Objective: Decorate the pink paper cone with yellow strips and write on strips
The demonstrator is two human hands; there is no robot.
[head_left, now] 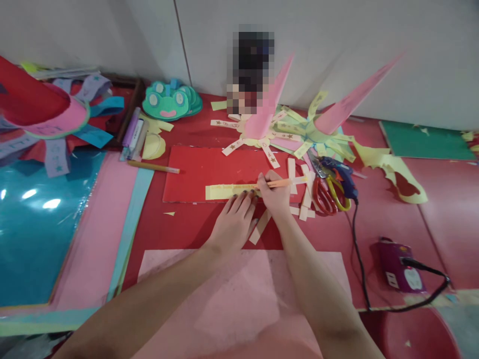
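My right hand [276, 195] is closed around an orange pen [286, 183], its writing end hidden by the fingers over a pale yellow paper strip [220, 191]. Small orange writing runs along the strip. Fingers stretched out, my left hand [235, 219] lies on the strip's lower edge. Under the strip is a red board [190, 172]. Several cream paper strips [307, 194] lie to the right of my right hand, and one more [261, 227] sits between my wrists.
Red-and-yellow scissors [331, 195] and a blue glue gun [342, 174] lie right, its cord reaching a purple box [399, 267]. Pink paper cones [267, 107] with strips stand behind. A green frog cutout [168, 102], a brown pen [153, 166] and paper sheets [108, 199] are left.
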